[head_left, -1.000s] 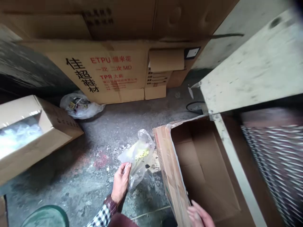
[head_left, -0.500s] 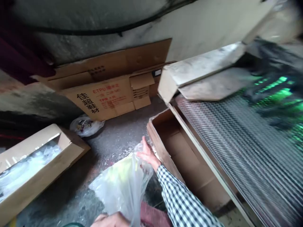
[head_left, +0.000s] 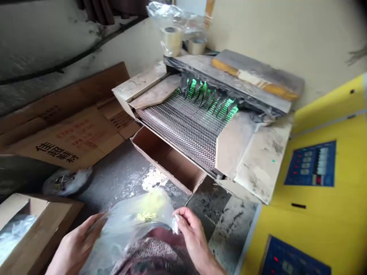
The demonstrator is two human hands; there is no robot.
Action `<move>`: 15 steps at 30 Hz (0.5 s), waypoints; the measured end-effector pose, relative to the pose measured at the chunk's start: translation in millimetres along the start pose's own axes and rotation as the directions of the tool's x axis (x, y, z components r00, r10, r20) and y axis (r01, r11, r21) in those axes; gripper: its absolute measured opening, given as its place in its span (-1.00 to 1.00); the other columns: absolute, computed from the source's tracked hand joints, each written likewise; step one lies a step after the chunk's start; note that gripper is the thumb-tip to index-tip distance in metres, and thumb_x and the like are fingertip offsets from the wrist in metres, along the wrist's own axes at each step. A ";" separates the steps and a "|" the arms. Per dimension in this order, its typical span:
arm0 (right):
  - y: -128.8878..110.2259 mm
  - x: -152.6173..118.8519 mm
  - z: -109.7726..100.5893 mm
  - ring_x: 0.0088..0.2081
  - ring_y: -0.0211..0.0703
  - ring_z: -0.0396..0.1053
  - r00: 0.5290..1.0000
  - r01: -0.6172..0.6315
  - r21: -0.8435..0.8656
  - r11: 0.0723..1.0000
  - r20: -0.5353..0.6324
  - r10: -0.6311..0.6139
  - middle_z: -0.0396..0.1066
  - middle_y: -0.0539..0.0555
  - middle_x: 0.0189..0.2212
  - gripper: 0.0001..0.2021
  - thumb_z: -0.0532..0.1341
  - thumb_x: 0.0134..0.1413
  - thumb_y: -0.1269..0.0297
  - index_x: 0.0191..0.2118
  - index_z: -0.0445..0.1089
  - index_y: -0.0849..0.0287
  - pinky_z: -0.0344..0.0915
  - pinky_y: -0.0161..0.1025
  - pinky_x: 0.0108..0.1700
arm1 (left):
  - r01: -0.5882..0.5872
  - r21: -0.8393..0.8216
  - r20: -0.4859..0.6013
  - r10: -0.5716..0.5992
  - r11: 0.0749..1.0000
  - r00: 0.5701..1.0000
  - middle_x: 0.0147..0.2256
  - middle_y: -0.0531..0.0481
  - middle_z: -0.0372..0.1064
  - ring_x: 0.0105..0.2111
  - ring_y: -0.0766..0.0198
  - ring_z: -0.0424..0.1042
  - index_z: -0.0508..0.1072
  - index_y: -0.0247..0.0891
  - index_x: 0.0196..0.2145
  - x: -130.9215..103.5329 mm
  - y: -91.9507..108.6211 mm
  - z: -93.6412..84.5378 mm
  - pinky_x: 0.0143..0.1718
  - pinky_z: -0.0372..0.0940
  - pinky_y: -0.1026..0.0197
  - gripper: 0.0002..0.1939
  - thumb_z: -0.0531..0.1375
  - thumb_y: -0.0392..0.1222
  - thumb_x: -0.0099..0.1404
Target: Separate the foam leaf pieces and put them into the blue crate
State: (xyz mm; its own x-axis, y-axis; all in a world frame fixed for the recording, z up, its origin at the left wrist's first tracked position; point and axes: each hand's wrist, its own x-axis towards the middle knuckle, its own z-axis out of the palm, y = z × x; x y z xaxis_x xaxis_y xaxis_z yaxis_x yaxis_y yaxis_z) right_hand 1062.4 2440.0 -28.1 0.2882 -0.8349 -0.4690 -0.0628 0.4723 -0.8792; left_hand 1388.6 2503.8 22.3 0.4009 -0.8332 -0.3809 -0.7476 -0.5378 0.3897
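A clear plastic bag [head_left: 123,214] stretches between my two hands, low in front of my body. Several small yellow pieces [head_left: 146,216] show inside it, their kind too blurred to name. My left hand [head_left: 78,244] is closed on the bag's left side, with the fingertips partly hidden behind the film. On the right, my right hand [head_left: 192,233] pinches the bag's gathered edge between thumb and fingers. Beneath the bag is dotted and dark red cloth [head_left: 156,248] over my lap.
Ahead stands a machine with a wire mesh conveyor belt [head_left: 183,126] and green-lit strip curtain. An open cardboard box [head_left: 174,162] sits under the belt's end. At left are a carton of plastic bags [head_left: 54,225] and flattened cardboard [head_left: 77,133]. A yellow control cabinet [head_left: 318,214] is right.
My view has swung right, bringing the whole conveyor and yellow cabinet into sight. My right hand, formerly stretched forward with the bag, is drawn back nearer my body; both hands still hold it.
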 end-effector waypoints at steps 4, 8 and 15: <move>-1.2 -30.2 -22.1 -0.37 -0.19 0.36 0.979 -0.013 0.188 0.982 -0.198 0.051 0.43 0.02 -0.38 -0.56 0.31 0.18 -0.15 -0.13 0.49 0.16 0.29 -0.28 -0.28 | -0.304 0.061 0.268 0.278 0.951 0.923 -0.09 0.12 0.66 -0.09 0.07 0.65 0.59 -0.02 0.00 24.7 30.3 23.3 -0.08 0.49 0.19 -0.62 0.07 0.10 0.43; 9.2 -63.5 -39.9 -0.42 -0.18 0.38 0.823 -0.034 0.294 0.955 -0.535 0.194 0.49 0.04 -0.37 -0.51 0.41 0.00 -0.14 -0.13 0.52 0.17 0.35 -0.27 -0.31 | -0.568 0.011 0.457 0.502 0.823 0.735 0.02 -0.04 0.61 -0.01 0.09 0.61 0.56 -0.09 0.08 29.9 75.4 36.7 0.03 0.46 0.16 -0.64 0.06 -0.09 0.46; 24.6 -118.6 -57.9 -0.38 -0.16 0.43 0.621 0.153 0.511 0.846 -0.716 0.320 0.51 0.03 -0.37 -0.46 0.55 -0.24 -0.09 -0.16 0.54 0.11 0.43 -0.29 -0.30 | -0.782 -0.157 0.522 0.722 0.604 0.453 0.05 -0.06 0.54 -0.01 0.12 0.56 0.41 -0.07 0.23 -4.7 169.2 49.6 0.04 0.43 0.13 -0.40 0.03 -0.45 0.31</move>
State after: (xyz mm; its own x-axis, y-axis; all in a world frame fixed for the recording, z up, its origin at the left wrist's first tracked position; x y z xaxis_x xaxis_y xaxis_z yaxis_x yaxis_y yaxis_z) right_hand 971.4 2534.3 1.1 -0.5249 -0.5697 -0.6324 0.4797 0.4158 -0.7727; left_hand 1233.9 2423.1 48.5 -0.6349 -0.6990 -0.3292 -0.6818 0.3065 0.6642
